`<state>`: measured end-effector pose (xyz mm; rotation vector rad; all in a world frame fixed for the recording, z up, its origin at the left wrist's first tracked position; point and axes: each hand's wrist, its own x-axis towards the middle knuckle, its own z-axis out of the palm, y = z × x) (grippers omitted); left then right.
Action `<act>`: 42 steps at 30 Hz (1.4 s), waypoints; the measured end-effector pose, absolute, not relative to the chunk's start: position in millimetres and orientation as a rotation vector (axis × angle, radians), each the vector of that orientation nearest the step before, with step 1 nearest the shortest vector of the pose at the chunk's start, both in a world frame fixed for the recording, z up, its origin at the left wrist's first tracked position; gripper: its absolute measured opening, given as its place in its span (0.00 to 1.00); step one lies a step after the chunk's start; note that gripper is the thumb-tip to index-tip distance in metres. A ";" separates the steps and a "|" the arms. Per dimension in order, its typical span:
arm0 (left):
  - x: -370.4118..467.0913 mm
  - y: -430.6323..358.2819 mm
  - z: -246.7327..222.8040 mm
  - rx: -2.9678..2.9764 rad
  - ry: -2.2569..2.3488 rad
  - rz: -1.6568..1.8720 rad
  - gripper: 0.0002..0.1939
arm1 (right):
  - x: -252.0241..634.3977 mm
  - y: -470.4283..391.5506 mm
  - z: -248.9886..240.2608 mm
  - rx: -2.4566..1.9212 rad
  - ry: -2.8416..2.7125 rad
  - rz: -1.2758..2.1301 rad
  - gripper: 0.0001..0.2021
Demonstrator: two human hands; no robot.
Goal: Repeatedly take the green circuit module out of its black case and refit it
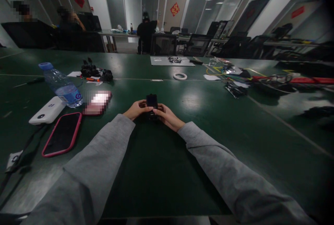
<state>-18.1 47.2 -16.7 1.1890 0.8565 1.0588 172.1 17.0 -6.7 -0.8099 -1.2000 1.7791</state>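
Left hand (135,109): pinching the black device (151,101), frame centre.
Right hand (167,115): gripping its other side.
Surface (198,141): green.

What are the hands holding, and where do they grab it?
Both hands, left hand and right hand, hold a small black device by its lower sides.

A water bottle (62,86) lies tilted on the big green table (161,169). Just in front of the bottle sits a white box (47,110), touching it. Near that, closer to us, lies a phone in a pink case (63,134). Far to the bottle's right is a white ring of tape (180,76).
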 end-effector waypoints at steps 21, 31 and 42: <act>-14.1 44.9 -11.9 1.200 0.901 1.006 0.29 | 173.1 23.2 -13.3 -0.740 -1.062 1.823 0.20; -15.2 44.5 -12.2 1.201 0.906 1.023 0.30 | 171.2 22.2 -10.3 -0.765 -1.045 1.815 0.21; -15.4 45.5 -15.3 1.076 0.852 1.108 0.31 | 172.9 23.8 -11.2 -0.718 -1.094 1.840 0.27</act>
